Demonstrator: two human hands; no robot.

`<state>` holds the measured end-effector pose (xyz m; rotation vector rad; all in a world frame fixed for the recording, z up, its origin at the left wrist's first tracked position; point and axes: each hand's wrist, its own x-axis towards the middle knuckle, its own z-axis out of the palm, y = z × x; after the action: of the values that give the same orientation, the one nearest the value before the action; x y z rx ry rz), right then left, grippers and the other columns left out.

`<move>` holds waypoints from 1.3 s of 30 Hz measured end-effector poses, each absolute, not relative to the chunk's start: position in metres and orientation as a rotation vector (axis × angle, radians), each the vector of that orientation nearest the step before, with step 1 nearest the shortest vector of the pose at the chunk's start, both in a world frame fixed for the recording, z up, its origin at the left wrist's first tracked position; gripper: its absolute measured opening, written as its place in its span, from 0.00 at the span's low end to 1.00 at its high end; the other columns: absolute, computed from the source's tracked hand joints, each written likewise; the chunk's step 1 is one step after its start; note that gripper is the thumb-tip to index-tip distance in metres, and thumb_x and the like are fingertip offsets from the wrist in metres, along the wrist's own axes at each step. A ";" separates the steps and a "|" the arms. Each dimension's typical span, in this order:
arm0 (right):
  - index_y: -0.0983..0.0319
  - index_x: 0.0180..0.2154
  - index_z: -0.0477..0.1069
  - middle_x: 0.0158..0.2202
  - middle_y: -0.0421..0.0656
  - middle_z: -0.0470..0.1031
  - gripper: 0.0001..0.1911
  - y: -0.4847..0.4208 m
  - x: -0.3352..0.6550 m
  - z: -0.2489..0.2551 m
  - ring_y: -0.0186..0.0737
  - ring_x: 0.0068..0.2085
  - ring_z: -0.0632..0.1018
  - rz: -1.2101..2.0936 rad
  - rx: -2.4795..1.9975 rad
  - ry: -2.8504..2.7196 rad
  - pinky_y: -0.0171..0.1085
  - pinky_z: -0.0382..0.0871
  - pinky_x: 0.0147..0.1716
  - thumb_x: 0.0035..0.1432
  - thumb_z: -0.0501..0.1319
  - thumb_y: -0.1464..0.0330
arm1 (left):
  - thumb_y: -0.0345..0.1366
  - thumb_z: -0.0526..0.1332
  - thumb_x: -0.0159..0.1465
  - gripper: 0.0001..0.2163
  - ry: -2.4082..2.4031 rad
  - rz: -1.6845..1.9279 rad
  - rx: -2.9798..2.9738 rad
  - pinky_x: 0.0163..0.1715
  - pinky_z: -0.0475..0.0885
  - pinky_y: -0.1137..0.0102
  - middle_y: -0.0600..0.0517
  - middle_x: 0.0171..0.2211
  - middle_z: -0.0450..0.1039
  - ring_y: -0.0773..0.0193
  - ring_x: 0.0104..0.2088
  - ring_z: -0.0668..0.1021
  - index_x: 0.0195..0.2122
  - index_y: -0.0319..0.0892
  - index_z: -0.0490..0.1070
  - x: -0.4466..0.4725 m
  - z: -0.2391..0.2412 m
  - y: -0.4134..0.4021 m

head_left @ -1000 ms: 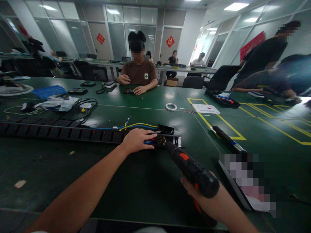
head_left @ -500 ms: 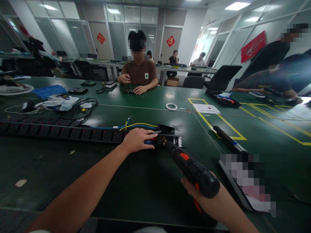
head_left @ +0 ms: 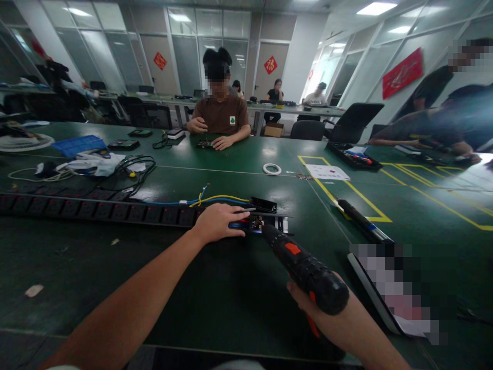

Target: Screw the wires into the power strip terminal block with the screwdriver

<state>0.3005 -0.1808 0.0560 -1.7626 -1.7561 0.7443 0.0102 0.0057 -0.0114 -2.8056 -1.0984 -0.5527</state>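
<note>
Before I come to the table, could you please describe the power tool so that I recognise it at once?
On the green table, follow the long black socket strip to its right end. There the power tool slants toward the strip. Unlike the strip, its black body carries bright orange patches.

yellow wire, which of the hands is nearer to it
Left: the left hand lies just this side of the yellow wire; the right hand, gripping the power driver, is farther right and nearer the camera.

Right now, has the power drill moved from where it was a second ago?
No, not visibly: judged against the white ring on the table, the power drill in the right hand keeps its place.
</note>
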 end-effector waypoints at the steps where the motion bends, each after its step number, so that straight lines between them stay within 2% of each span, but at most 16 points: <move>1: 0.57 0.26 0.73 0.24 0.41 0.78 0.15 -0.181 0.300 0.056 0.40 0.25 0.75 0.741 -1.765 -1.748 0.38 0.70 0.27 0.58 0.66 0.55 | 0.58 0.68 0.70 0.29 -1.095 -0.556 -2.806 0.55 0.78 0.57 0.47 0.65 0.80 0.48 0.58 0.84 0.68 0.51 0.77 0.010 -0.012 0.006; 11: 0.58 0.27 0.73 0.25 0.41 0.77 0.16 -0.175 0.309 0.052 0.41 0.25 0.76 0.815 -1.769 -1.822 0.37 0.70 0.26 0.59 0.66 0.54 | 0.59 0.68 0.71 0.29 -1.086 -0.576 -2.792 0.54 0.78 0.57 0.48 0.64 0.80 0.49 0.57 0.84 0.68 0.52 0.77 0.010 -0.014 0.006; 17: 0.58 0.31 0.74 0.27 0.42 0.80 0.17 -0.175 0.310 0.049 0.44 0.28 0.80 0.853 -1.776 -1.840 0.38 0.74 0.29 0.61 0.63 0.52 | 0.59 0.68 0.71 0.29 -1.096 -0.551 -2.784 0.54 0.78 0.58 0.48 0.64 0.80 0.49 0.58 0.84 0.68 0.52 0.77 0.010 -0.012 0.005; 23: 0.57 0.28 0.73 0.24 0.41 0.79 0.15 -0.176 0.307 0.053 0.42 0.26 0.79 0.818 -1.760 -1.850 0.38 0.72 0.27 0.59 0.64 0.54 | 0.58 0.68 0.71 0.28 -1.084 -0.562 -2.791 0.54 0.77 0.59 0.48 0.65 0.80 0.50 0.58 0.84 0.68 0.52 0.77 0.009 -0.012 0.005; 28: 0.59 0.32 0.78 0.28 0.43 0.82 0.17 -0.174 0.313 0.044 0.45 0.29 0.82 0.856 -1.762 -1.798 0.39 0.75 0.30 0.59 0.65 0.52 | 0.58 0.68 0.71 0.29 -1.082 -0.562 -2.790 0.54 0.77 0.59 0.48 0.65 0.80 0.49 0.58 0.84 0.68 0.51 0.77 0.009 -0.013 0.006; 32: 0.59 0.37 0.79 0.26 0.41 0.81 0.19 -0.175 0.317 0.036 0.44 0.27 0.81 0.916 -1.789 -1.750 0.40 0.75 0.30 0.59 0.66 0.49 | 0.59 0.68 0.71 0.29 -1.080 -0.562 -2.783 0.54 0.77 0.59 0.48 0.65 0.80 0.49 0.57 0.84 0.68 0.51 0.77 0.010 -0.013 0.006; 39: 0.58 0.36 0.79 0.24 0.41 0.79 0.20 -0.174 0.321 0.034 0.45 0.27 0.80 0.915 -1.817 -1.720 0.40 0.74 0.29 0.58 0.66 0.48 | 0.59 0.68 0.71 0.29 -1.075 -0.568 -2.785 0.54 0.77 0.59 0.48 0.65 0.80 0.49 0.58 0.84 0.68 0.50 0.77 0.010 -0.014 0.006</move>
<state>0.3208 -0.1741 0.0336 -1.8174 -1.7203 0.9150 0.0095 0.0059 -0.0137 -2.7848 -1.0749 -0.5680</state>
